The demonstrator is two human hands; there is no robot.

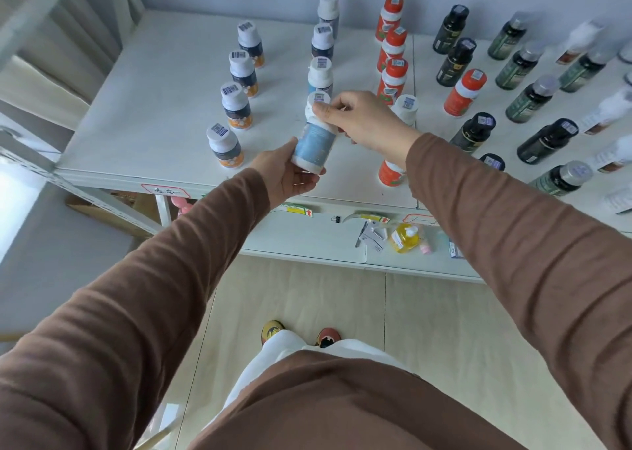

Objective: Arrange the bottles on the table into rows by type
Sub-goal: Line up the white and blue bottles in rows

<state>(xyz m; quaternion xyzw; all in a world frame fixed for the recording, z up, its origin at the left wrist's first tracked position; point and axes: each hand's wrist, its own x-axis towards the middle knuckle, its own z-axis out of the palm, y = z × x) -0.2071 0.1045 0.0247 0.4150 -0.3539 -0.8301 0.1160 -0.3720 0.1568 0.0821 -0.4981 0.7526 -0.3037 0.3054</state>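
Note:
A white bottle with a pale blue label (315,138) is held above the white table (154,107), near its front edge. My left hand (285,176) cups its base and my right hand (359,119) pinches its cap. Behind it three bottles with blue labels (321,73) stand in a row. To the left stands a row of several white-capped bottles with orange and dark labels (236,106). A row of red bottles (393,77) runs to the right, and my right forearm partly hides another red bottle (390,174) and a white one (407,107).
Dark bottles with black caps (456,61), green-labelled bottles with silver caps (531,99) and white bottles (602,114) fill the right of the table. One red bottle (465,92) stands among the dark ones. A lower shelf holds a yellow bottle (405,237) and small items.

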